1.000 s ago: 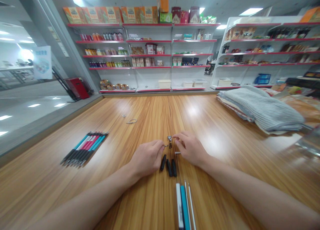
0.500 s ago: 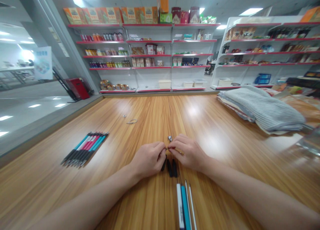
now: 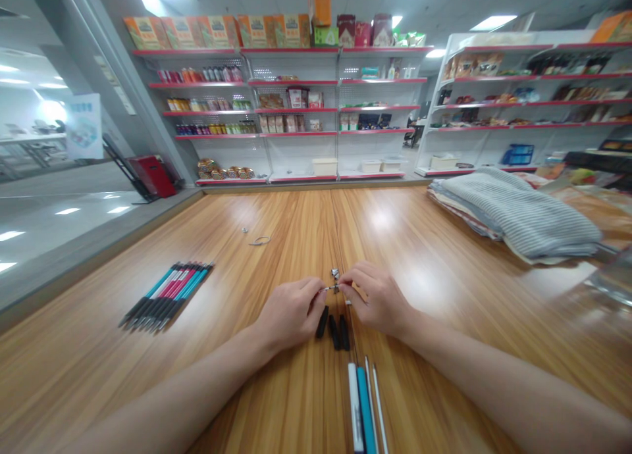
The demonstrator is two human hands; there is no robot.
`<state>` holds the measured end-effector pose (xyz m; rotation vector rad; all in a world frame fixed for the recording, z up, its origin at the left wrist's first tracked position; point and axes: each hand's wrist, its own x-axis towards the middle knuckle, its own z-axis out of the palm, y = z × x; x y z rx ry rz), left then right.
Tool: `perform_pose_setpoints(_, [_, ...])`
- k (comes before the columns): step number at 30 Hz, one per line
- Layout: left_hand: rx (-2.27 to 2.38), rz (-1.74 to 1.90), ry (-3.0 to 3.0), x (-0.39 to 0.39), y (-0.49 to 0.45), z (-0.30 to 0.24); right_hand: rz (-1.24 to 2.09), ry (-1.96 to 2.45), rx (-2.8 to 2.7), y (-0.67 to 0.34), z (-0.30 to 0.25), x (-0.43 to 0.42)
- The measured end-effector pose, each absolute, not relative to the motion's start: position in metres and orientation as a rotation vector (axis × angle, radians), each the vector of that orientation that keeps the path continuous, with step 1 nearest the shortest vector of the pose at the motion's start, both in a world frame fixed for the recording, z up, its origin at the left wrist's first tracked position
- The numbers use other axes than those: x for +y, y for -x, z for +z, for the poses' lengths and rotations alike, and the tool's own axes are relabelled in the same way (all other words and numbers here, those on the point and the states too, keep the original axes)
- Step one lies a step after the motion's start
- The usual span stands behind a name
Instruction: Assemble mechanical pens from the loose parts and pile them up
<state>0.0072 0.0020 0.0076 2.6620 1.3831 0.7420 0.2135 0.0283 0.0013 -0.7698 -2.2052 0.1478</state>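
Observation:
My left hand (image 3: 295,312) is closed in a pinch around a thin pen refill (image 3: 328,288), whose narrow end sticks out toward the right. Facing it, my right hand (image 3: 378,301) pinches at that end; the tiny part between its fingertips is too small to make out. Small silver metal tips (image 3: 334,273) lie just beyond the fingers. Three black pen grips (image 3: 334,332) rest on the table below the hands. Nearer to me lie a white pen barrel (image 3: 355,404), a blue pen barrel (image 3: 366,408) and two slim white refills (image 3: 380,408).
A row of several assembled pens (image 3: 168,296) lies on the left of the wooden table (image 3: 276,401). A wire ring (image 3: 259,241) is farther back. Folded striped cloths (image 3: 518,214) are stacked at the right, near a clear container (image 3: 615,279). Stocked shelves (image 3: 296,135) stand behind.
My right hand has shifted slightly to the right, opening a small gap between the hands in which the thin refill shows. The left hand has stayed almost still.

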Motion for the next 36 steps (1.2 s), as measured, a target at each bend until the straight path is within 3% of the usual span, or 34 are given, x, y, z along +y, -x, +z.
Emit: perform_pose_setpoints(36, [1.353, 0.76, -2.706, 0.0033, -0.0067, 0.0042, 0.164, 0.768, -2.171, -0.214, 0.003, 0.0271])
